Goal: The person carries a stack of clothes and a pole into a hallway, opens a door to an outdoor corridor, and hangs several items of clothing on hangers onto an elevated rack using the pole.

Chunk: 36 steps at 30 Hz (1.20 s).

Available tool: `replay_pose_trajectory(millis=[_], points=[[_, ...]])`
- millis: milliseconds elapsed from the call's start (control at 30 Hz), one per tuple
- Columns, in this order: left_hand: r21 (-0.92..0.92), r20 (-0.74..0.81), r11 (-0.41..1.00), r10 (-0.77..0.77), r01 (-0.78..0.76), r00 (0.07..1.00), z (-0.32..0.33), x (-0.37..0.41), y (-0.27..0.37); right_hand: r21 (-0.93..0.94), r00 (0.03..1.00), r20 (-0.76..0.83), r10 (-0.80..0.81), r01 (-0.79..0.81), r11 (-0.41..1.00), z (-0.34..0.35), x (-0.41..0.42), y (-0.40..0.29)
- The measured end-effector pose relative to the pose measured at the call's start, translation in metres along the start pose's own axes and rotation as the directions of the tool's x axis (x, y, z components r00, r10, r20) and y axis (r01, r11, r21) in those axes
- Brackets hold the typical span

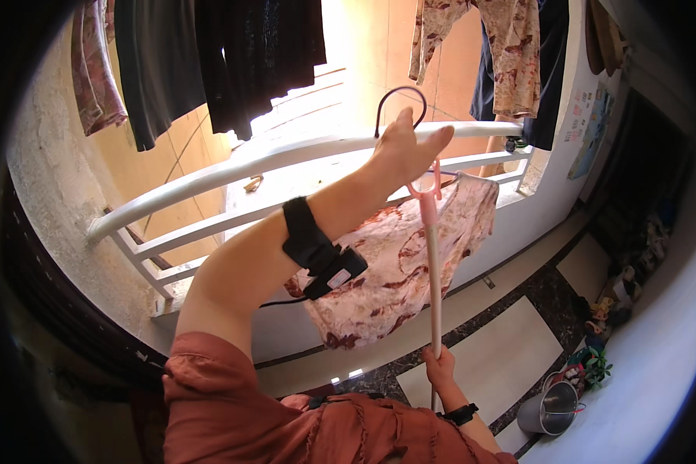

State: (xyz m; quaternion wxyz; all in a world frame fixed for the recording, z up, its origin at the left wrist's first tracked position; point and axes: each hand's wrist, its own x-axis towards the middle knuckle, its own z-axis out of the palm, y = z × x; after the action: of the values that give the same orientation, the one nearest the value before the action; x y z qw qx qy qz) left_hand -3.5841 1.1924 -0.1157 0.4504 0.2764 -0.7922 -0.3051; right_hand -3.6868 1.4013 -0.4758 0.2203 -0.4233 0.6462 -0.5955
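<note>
My left hand (410, 148) reaches up at the hook of a dark wire hanger (402, 88), with thumb and forefinger apart. The hand covers the hanger's neck, so its grip is unclear. From that hanger hangs a pale pink garment (403, 261) with a reddish-brown pattern, below the railing's top bar. My right hand (439, 368) is closed around the lower part of a long clothes pole (434, 278). The pole stands nearly upright in front of the garment. Its pink forked head (428, 194) is just below my left hand, close to the hanger.
A white metal railing (255, 162) crosses the window opening. Dark clothes (255, 58) hang at upper left and patterned trousers (513, 64) at upper right. A metal bucket (548, 409) and a green plant (597, 368) stand by the right wall. Shoes (603, 307) line that wall farther along.
</note>
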Motion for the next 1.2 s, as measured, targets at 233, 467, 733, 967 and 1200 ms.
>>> replay_pose_trajectory(millis=[233,467,733,967,1200], points=[[0.258,-0.001,0.819,0.531,-0.513,0.848,-0.027,-0.066,-0.017,0.091,0.991,-0.098,0.096,-0.087,0.992,-0.005,0.017,0.012],[0.513,-0.025,0.832,0.260,-0.210,0.965,-0.076,-0.098,-0.068,0.306,0.962,-0.106,0.250,-0.208,0.929,-0.011,0.022,-0.017],[0.040,-0.126,0.987,0.160,-0.156,0.979,-0.046,-0.094,-0.100,0.274,0.939,-0.135,0.317,-0.272,0.923,-0.015,0.022,-0.023],[-0.201,0.310,0.970,0.195,-0.136,0.930,-0.033,-0.108,-0.067,0.290,0.922,-0.144,0.360,-0.309,0.906,-0.013,0.031,-0.048],[-0.237,0.146,0.932,0.313,-0.274,0.939,-0.005,-0.151,-0.060,0.296,0.991,-0.037,0.127,-0.111,0.949,-0.045,0.073,-0.127]])
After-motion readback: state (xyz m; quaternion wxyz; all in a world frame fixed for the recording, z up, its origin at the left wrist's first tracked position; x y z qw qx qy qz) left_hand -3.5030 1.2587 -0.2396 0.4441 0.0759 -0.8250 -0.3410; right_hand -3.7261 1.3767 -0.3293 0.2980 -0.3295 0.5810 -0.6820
